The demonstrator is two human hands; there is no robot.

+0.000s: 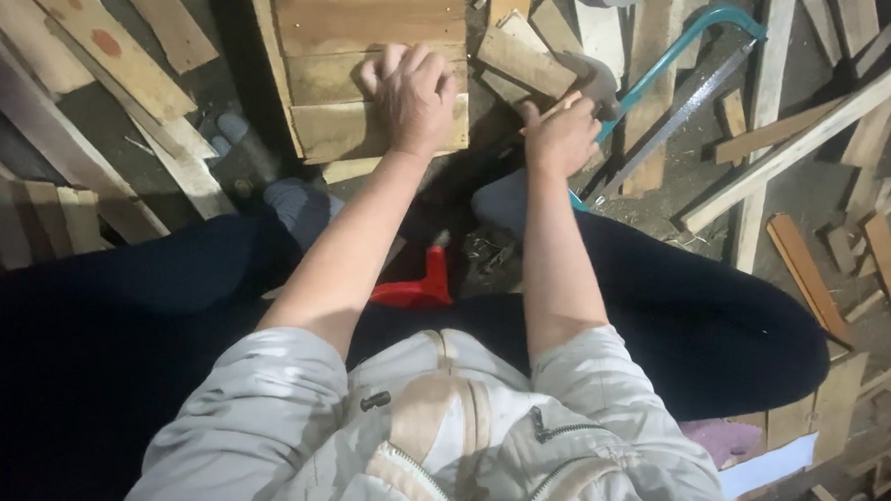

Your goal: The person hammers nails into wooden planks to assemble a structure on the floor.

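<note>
Left hand is laid knuckles-up on the slatted panel, fingers curled and pressed against the wood near its lower right corner; nothing is clamped in it. Right hand is closed, apparently around the grip of the hacksaw, though the grip itself is hidden beneath the fingers, so what is clamped cannot be told for certain.

The floor is seen to be strewn with boards and offcuts on every side. The panel, made of several horizontal slats, is set on the floor just ahead of the knees, directly under the left hand. The hacksaw, with its teal frame and grey blade, is stretched up and to the right from the right hand, its far end lying among loose laths. A small wood block is placed between the two hands, just above the right one and touching the panel's right edge. A red tool is lodged between the dark-clad legs, well below both hands.
</note>
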